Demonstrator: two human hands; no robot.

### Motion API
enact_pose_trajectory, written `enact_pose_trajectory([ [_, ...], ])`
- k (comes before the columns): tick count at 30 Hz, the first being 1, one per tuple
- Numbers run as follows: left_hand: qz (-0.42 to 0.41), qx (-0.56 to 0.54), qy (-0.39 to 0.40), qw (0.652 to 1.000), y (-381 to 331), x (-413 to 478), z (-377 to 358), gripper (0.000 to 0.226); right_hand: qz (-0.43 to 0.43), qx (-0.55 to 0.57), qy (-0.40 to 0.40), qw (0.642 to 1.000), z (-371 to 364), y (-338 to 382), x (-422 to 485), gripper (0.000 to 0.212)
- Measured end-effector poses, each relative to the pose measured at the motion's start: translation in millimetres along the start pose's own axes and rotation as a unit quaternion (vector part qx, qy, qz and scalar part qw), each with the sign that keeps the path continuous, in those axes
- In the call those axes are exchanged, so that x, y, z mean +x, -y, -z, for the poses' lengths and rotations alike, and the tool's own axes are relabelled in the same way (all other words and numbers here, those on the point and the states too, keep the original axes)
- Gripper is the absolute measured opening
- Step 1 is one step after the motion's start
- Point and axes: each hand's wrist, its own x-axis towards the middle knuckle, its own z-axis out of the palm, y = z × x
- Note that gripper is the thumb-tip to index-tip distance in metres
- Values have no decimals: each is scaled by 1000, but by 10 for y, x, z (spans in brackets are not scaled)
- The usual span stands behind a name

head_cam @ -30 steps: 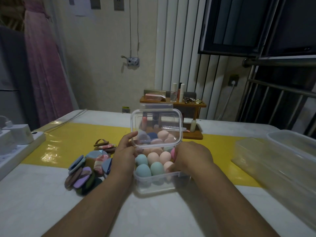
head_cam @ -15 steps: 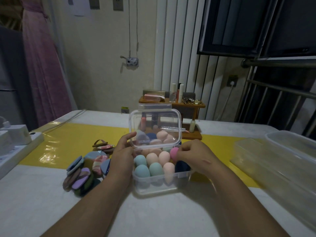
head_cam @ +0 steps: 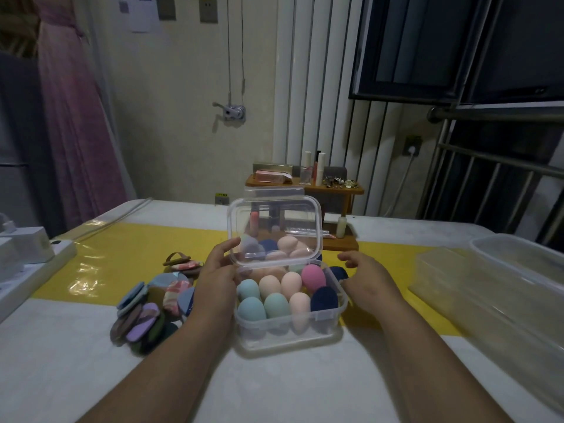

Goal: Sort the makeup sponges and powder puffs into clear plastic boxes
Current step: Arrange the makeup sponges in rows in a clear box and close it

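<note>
A small clear plastic box [head_cam: 293,323] sits in front of me, filled with several egg-shaped makeup sponges in teal, peach, pink [head_cam: 313,276] and navy. Its hinged clear lid [head_cam: 274,230] stands up at the back. My left hand [head_cam: 218,271] rests against the box's left side, with the thumb and fingers touching the lid's lower left corner. My right hand [head_cam: 364,277] hovers at the box's right side, fingers loosely curled and holding nothing. A pile of flat powder puffs [head_cam: 152,306] in mixed colours lies on the table left of the box.
A large clear plastic box [head_cam: 500,300] and a second clear container [head_cam: 525,257] stand at the right. A white power strip [head_cam: 27,264] lies at the left edge. A small wooden shelf [head_cam: 305,187] with cosmetics stands behind the box. A yellow strip [head_cam: 122,254] crosses the table.
My right hand has let go of the pink sponge, which now sits in the box's back right row, and has drawn back to the right. The left hand stayed by the lid.
</note>
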Motion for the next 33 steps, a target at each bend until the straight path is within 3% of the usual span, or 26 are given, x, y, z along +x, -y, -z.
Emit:
enact_pose_trajectory([
  [6,1,-7,-1,1000,-5,2,0,59,7,-32,47,998,-96,-78,13,58],
  [10,1,-6,3,1000,-13,-6,6,56,0,47,-46,998,35,30,-36,43],
  [12,5,-7,9,1000,-18,-9,2,56,52,117,-100,987,126,115,-96,31],
  [15,10,-2,16,1000,-7,-4,-2,58,123,184,-110,969,208,296,-232,24],
  [17,13,0,14,1000,1,-3,0,59,161,195,-72,965,215,424,-320,27],
  [20,13,-10,22,1000,5,0,5,57,201,202,44,957,169,577,-469,37],
  [27,-2,4,28,1000,26,-15,-6,54,230,110,211,944,-42,687,-561,22],
  [33,-23,29,23,999,31,-3,-7,55,246,-41,247,936,-125,809,-633,7],
])
